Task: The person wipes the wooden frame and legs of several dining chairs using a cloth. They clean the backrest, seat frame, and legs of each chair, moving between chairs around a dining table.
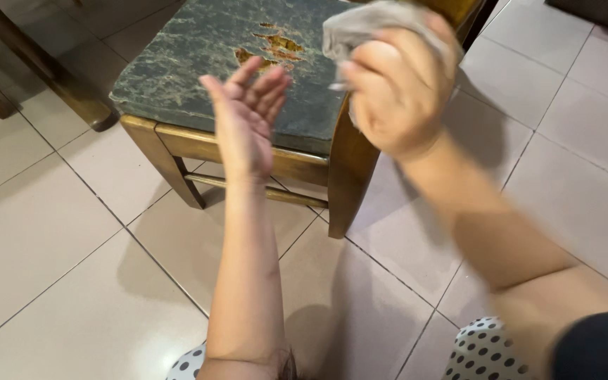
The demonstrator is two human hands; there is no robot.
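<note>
My left hand (pixel 244 116) is held up with the palm turned right and the fingers apart, holding nothing, just in front of the near edge of a wooden chair. My right hand (pixel 397 84) is closed around a crumpled grey cloth (pixel 360 24) and hovers above the chair's right side. The chair seat (pixel 198 56) is dark green, marble-patterned and padded, with a torn patch (pixel 276 46) that shows orange-brown underneath. Its wooden frame (pixel 177 144) and front leg (pixel 350 176) are golden brown.
Light beige floor tiles (pixel 43 239) with dark grout lines surround the chair. Another piece of wooden furniture (pixel 43 67) stands at the upper left. White fabric with black dots (pixel 483 352) covers my knees at the bottom edge.
</note>
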